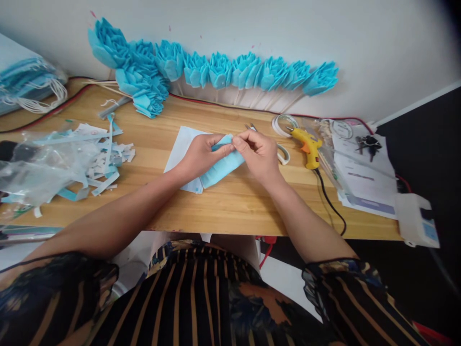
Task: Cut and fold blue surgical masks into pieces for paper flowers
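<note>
One blue sheet (224, 169) is pinched at its far edge by the left hand (202, 153) and the right hand (260, 156); the rest is seen on their near side, over the worktop (230, 211).

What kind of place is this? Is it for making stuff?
Probably a craft-making spot at a wooden table, maybe in a home or small workshop. Handmade-looking blue flowers line the wall, there's what looks like a yellow glue gun, and blue scraps lie in a pile.

Soft, diffuse light with stretched edges
</note>
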Motion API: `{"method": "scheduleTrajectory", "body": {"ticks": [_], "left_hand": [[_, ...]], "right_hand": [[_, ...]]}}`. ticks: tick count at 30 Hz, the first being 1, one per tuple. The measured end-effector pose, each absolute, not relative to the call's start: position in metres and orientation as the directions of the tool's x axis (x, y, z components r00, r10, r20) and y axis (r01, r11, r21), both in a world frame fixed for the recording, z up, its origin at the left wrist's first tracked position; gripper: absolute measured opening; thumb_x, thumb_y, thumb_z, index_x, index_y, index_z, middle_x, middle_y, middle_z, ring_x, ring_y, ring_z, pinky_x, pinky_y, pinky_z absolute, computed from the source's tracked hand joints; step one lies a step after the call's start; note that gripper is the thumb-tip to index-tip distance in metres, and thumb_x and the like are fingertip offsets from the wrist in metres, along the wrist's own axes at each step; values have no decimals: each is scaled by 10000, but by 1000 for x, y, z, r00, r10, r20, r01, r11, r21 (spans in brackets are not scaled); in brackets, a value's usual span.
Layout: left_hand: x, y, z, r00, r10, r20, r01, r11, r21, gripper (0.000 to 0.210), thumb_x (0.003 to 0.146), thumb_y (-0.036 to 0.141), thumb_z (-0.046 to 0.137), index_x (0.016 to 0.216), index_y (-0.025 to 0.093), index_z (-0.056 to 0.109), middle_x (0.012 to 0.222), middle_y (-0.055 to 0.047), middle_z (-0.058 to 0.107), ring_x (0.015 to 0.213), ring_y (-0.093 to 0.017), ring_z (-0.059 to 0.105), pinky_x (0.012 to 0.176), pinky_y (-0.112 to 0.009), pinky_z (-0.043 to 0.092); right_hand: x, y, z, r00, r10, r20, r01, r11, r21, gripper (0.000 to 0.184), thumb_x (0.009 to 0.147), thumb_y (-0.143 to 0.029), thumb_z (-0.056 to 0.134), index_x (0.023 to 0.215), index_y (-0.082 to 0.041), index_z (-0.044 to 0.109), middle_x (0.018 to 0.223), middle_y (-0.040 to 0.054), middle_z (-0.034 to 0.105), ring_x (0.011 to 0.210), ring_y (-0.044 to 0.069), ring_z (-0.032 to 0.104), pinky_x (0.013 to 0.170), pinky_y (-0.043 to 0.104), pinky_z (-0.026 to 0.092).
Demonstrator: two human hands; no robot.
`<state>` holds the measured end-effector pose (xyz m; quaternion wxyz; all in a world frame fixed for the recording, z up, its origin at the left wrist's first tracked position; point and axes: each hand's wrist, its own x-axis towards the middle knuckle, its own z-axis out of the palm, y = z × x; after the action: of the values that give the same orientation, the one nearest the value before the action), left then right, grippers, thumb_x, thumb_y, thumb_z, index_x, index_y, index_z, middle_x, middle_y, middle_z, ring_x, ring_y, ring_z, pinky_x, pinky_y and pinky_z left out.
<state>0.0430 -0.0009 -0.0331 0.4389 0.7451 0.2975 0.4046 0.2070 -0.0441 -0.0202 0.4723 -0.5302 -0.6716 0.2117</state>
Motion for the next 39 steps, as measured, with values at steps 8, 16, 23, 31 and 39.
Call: {"method": "scheduleTrajectory", "body": {"ticks": [8, 16, 23, 31, 39], "left_hand": [[42, 1, -34, 515, 805, 296, 64, -380, 923, 366, 839, 518, 653, 775, 161, 696, 731, -15, 675, 684, -147, 587, 582, -247, 430], [42, 2, -34, 498, 818, 289, 84, -377, 922, 333, 835, 476, 673, 753, 154, 693, 718, -14, 668, 676, -143, 584, 587, -249, 419], [43, 1, -33, 525, 786, 328, 78, -429, 900, 321, 847, 463, 664, 715, 171, 671, 711, -7, 669, 696, -148, 596, 609, -253, 434], [43, 2, -34, 527, 786, 323, 89, -429, 899, 322, 835, 473, 679, 765, 159, 690, 745, -12, 680, 699, -141, 595, 624, -252, 426], [41, 2, -28, 511, 826, 239, 56, -310, 949, 401, 781, 506, 722, 642, 151, 596, 591, 16, 541, 568, -102, 485, 498, -225, 330]], "right_hand": [[208, -42, -21, 31, 912, 409, 507, 338, -793, 321, 914, -480, 563, 749, -210, 617, 677, -16, 579, 634, 118, 497, 600, 274, 412], [210, -42, -22, 10, 922, 387, 491, 333, -805, 348, 917, -528, 553, 806, -213, 651, 727, -9, 612, 679, 124, 537, 628, 274, 436], [209, -42, -23, 32, 910, 413, 480, 349, -805, 290, 883, -483, 621, 792, -210, 654, 720, -14, 640, 671, 123, 566, 641, 278, 466], [205, -46, -19, 38, 881, 471, 538, 379, -753, 256, 927, -436, 573, 809, -214, 625, 767, -1, 637, 748, 140, 590, 690, 292, 477], [225, -38, -24, 170, 680, 714, 713, 415, -565, 391, 996, -537, 390, 924, -211, 592, 787, 5, 602, 737, 144, 594, 698, 326, 495]]}}
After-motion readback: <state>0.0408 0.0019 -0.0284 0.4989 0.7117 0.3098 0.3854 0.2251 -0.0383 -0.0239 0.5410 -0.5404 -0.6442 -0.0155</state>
